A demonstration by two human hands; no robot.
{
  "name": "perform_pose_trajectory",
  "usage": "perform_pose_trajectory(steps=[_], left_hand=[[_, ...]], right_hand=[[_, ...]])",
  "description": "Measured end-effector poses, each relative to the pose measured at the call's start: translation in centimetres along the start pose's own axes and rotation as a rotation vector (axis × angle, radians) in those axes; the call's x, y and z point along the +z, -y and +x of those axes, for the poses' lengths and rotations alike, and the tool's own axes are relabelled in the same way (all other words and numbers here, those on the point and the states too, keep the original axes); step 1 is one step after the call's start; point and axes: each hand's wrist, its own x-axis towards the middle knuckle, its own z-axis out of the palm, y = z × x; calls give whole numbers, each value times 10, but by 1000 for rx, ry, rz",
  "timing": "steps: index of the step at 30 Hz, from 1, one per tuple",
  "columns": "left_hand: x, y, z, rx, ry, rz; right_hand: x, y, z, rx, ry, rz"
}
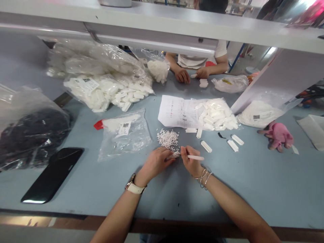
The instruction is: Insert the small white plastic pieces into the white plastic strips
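A smooth, matte blue-grey table (253,189) spans the view. At its far left lie bulging, glossy, wrinkled plastic bags (101,81) of white pieces, with a dark-filled bag (32,131) nearer the left edge. A smooth black slab (53,175) with rounded corners slants away to the right in front of that one. A flat, creased transparent bag (126,135) with a coded label lies between the bulging bags and the left hand. Beyond the hands, a printed paper sheet (177,111) reaches to a bag of smooth, oblong white pieces (217,114). A soft pink glove (279,135) lies to the right. Across the table, a co-worker's hands (192,74) are at small white pieces.

The left hand (157,163) is closed, its fingertips pinching a white strip (173,155). The strip is narrow and straight, partly covered by the fingers; its long axis runs mostly sideways, the right end slightly farther from the person. The right hand (191,162) grips a slim, rounded, pale pink pen-like tool (196,157). Its long axis also runs roughly sideways, the thin dark tip pointing left at the strip's right end, the blunt end right.

Three loose oblong pieces (232,145) slant to the right of the tool. Just beyond the strip, tiny rod-shaped white pellets (167,138) form a grainy, scattered heap.
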Motion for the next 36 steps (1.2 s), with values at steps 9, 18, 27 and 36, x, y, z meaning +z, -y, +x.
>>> perform_pose_trajectory(steps=[9,18,27,36], left_hand=[[-1,0,0,12,-20,-35],[-4,-3,0,9,-15,-21],[-4,-3,0,20,-31,-44],[-3,-2,0,24,-40,-27]], right_hand=[[-3,1,-6,-13,19,78],[-3,1,-3,6,8,90],[-4,0,-4,62,15,182],[-3,1,0,-53,2,70]])
